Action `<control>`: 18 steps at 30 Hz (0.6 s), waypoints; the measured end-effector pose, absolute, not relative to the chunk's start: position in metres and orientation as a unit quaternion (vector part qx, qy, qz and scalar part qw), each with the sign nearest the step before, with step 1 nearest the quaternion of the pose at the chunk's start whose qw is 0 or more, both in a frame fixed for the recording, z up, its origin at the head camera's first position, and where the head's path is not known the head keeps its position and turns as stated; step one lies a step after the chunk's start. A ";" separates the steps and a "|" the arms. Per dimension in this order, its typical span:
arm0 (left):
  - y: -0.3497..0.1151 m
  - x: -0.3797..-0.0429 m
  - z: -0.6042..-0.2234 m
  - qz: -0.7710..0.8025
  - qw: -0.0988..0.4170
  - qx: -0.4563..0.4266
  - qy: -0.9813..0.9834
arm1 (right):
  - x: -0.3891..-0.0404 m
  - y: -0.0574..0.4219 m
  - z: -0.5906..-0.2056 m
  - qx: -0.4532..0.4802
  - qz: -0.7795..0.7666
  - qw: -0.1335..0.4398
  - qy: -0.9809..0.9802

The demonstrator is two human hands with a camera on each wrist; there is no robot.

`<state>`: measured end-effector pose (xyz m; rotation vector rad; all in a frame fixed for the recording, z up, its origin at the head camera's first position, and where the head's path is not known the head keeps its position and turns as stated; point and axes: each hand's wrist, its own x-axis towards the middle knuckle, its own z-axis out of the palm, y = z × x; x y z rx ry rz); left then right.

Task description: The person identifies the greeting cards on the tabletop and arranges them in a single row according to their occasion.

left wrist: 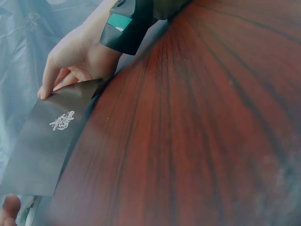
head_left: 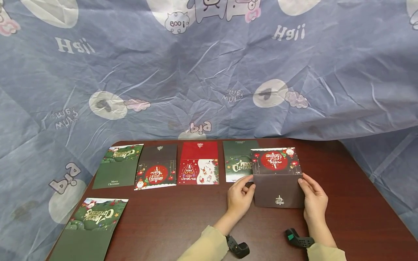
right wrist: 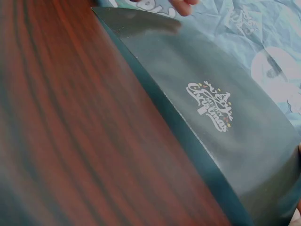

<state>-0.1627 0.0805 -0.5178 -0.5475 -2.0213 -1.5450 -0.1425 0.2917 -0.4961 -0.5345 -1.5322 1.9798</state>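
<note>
In the head view, my right hand [head_left: 315,199] pinches the right edge of an unfolded dark Christmas card [head_left: 277,188], its thumb on the front. The card has a red-circle picture on the upper half and a small white tree emblem on the plain lower half. At the left edge is my left hand [head_left: 241,195], its loosely bent fingertips beside the edge. The left wrist view shows the right hand [left wrist: 77,59] gripping the far end, and a left fingertip [left wrist: 10,207] just off the near corner. The lower edge of the card [right wrist: 164,66] stands slightly off the table.
Along the table's back lie a green card [head_left: 114,168], a dark card [head_left: 160,154], a red card [head_left: 199,152] and another green card [head_left: 233,148], partly covered. One more green card [head_left: 86,241] lies front left. A blue printed cloth [head_left: 196,72] hangs behind the brown table [head_left: 169,224].
</note>
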 end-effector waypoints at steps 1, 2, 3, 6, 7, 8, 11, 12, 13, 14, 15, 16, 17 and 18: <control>0.081 -0.162 -0.518 -0.568 0.266 -0.205 -0.752 | -0.143 0.294 -0.496 -0.201 0.741 0.288 -0.572; 0.081 -0.162 -0.517 -0.564 0.265 -0.206 -0.754 | -0.144 0.295 -0.497 -0.201 0.742 0.288 -0.571; 0.081 -0.162 -0.517 -0.561 0.265 -0.209 -0.756 | -0.144 0.297 -0.497 -0.203 0.741 0.289 -0.571; 0.080 -0.162 -0.517 -0.554 0.265 -0.212 -0.760 | -0.145 0.301 -0.497 -0.209 0.738 0.286 -0.574; 0.080 -0.162 -0.517 -0.553 0.266 -0.211 -0.761 | -0.145 0.302 -0.497 -0.211 0.737 0.285 -0.575; 0.080 -0.162 -0.517 -0.553 0.267 -0.210 -0.760 | -0.146 0.303 -0.497 -0.213 0.737 0.283 -0.576; 0.080 -0.162 -0.518 -0.557 0.269 -0.205 -0.759 | -0.147 0.307 -0.495 -0.216 0.736 0.281 -0.576; 0.080 -0.162 -0.518 -0.557 0.270 -0.203 -0.758 | -0.148 0.308 -0.495 -0.218 0.737 0.281 -0.575; 0.080 -0.162 -0.518 -0.559 0.270 -0.201 -0.758 | -0.149 0.310 -0.495 -0.219 0.737 0.282 -0.575; 0.081 -0.162 -0.518 -0.564 0.268 -0.198 -0.756 | -0.149 0.311 -0.495 -0.220 0.738 0.281 -0.573; 0.081 -0.162 -0.518 -0.564 0.268 -0.194 -0.756 | -0.150 0.313 -0.494 -0.221 0.738 0.281 -0.572; 0.081 -0.162 -0.518 -0.566 0.267 -0.190 -0.756 | -0.151 0.314 -0.494 -0.222 0.739 0.282 -0.570; 0.080 -0.161 -0.517 -0.569 0.265 -0.187 -0.756 | -0.152 0.316 -0.494 -0.223 0.739 0.281 -0.569; 0.080 -0.161 -0.517 -0.573 0.262 -0.184 -0.755 | -0.153 0.317 -0.494 -0.224 0.740 0.280 -0.569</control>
